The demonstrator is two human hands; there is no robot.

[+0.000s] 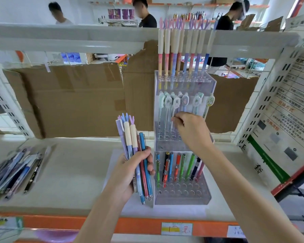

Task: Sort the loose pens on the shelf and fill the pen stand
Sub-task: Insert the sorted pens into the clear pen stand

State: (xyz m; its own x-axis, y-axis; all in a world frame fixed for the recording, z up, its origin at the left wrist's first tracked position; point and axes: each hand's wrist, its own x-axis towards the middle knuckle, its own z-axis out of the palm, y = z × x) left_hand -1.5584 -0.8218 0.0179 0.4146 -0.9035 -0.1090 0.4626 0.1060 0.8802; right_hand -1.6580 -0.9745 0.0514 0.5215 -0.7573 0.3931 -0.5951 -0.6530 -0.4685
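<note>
The clear tiered pen stand [182,193] stood mid-shelf, just right of the left hand [130,171], which gripped an upright bundle of pens [139,155]. The right hand [191,130] reached over to the middle tier, fingertips pinching a white-capped pen [176,104] there. More loose pens [16,169] lay far left on the shelf [74,163].

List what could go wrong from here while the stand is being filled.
1. The right hand pinches a pen in the middle tier of the clear pen stand; its forearm crosses above the front-row pens and might knock them.
2. The left hand grips a loose bundle of pens; one could slip out.
3. The tall stand may tip if pushed.
</note>
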